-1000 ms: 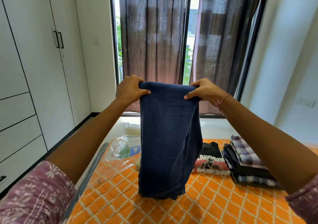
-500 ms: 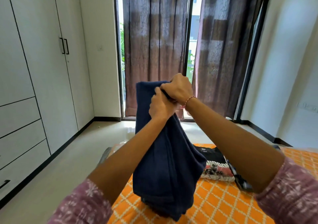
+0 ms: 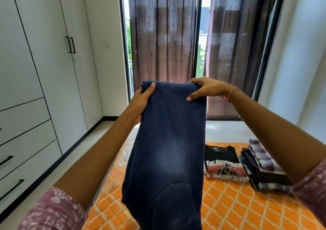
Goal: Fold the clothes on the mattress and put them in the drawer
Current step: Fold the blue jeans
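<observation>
Dark blue denim: one pair of jeans (image 3: 167, 150), folded over at the top, held up in the air above the orange-and-white patterned mattress (image 3: 229, 203), a back pocket showing low on the hanging cloth. Left hand (image 3: 141, 100) grips the jeans' upper left edge, thumb laid across the front, fingers hidden behind the cloth. Right hand (image 3: 206, 88) pinches the upper right corner, thumb on the front, fingers curled over the fold; a thread bracelet (image 3: 231, 93) at the wrist. On the mattress, right of the jeans: a folded black printed T-shirt (image 3: 224, 162), and just beyond it a stack of folded clothes (image 3: 264, 169), checked and dark. Left of the jeans: white wardrobe with drawers (image 3: 26, 141), shut. Behind the jeans: brown curtains (image 3: 164, 35).
</observation>
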